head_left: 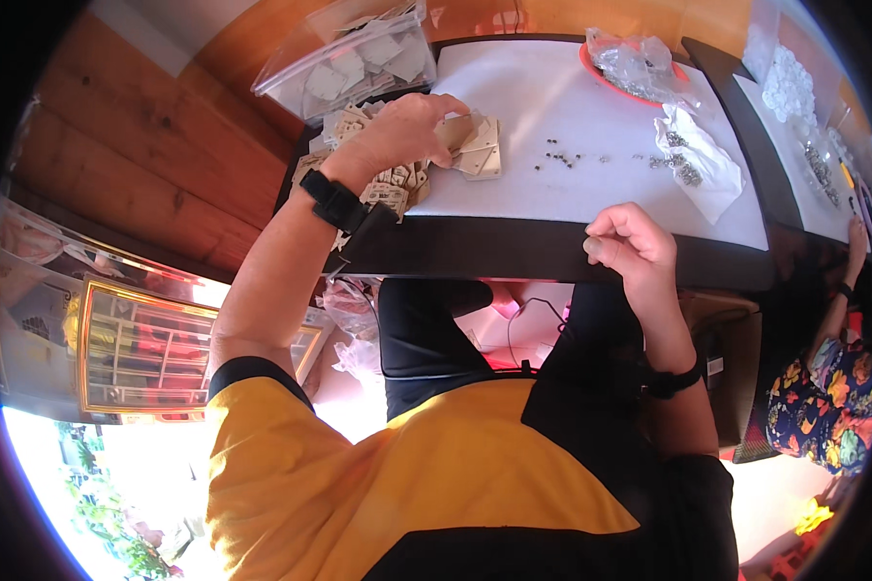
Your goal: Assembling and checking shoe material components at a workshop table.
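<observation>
On the white surface (552, 107), the left hand (407, 126) rests curled over a heap of small tan plates (397, 184), fingertips touching a few plates (480, 145) set apart. Near the front edge, the right hand (625, 242) is closed, fingers pinched; what it grips is too small to tell. Loose screws (557, 155) lie unused, so most of the heap seems left.

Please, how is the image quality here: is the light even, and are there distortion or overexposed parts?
Head view: fisheye bends the table edge and darkens the corners; the lower left is overexposed, nearly white; warm light tints the wooden wall; the left hand on the beige plates and the right hand look fairly sharp.
</observation>
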The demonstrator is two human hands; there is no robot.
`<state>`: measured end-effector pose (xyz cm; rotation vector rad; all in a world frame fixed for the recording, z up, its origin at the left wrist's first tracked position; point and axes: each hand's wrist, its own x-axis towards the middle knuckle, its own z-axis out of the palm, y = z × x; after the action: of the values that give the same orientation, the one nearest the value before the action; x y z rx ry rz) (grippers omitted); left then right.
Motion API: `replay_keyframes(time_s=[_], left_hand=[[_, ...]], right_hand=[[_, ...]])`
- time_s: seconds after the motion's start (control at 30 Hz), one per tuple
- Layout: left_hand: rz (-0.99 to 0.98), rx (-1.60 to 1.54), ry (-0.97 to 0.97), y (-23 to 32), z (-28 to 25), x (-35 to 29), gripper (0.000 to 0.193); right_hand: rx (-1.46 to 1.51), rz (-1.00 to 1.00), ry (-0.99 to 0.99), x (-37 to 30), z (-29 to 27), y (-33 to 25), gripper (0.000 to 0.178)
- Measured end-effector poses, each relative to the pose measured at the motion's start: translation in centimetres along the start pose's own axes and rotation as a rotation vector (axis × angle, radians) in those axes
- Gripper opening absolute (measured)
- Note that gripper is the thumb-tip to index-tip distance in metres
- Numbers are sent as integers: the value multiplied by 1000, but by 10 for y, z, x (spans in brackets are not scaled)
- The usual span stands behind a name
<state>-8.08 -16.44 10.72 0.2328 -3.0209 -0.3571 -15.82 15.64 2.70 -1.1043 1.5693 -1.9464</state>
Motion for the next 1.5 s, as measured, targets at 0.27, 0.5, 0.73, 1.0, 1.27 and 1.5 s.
replay_keyframes(time_s=[0.27,0.5,0.73,1.0,1.27,1.5], left_hand=[[35,-11,25,-9,3,0,64],[-8,-118,133,1,-6,-5,61],[40,-123,72,9,7,13,60],[-55,-200,-3,14,5,15,60],[-110,-374,52,20,-21,1,59],[-229,-1017,6,35,-34,-17,55]], right_hand=[[-7,-27,9,-1,2,-2,12],[7,-35,13,-1,5,1,11],[15,-48,25,-2,5,1,10],[10,-65,1,-3,3,0,11],[18,-67,-16,-1,4,1,10],[-40,-10,-13,4,6,3,12]])
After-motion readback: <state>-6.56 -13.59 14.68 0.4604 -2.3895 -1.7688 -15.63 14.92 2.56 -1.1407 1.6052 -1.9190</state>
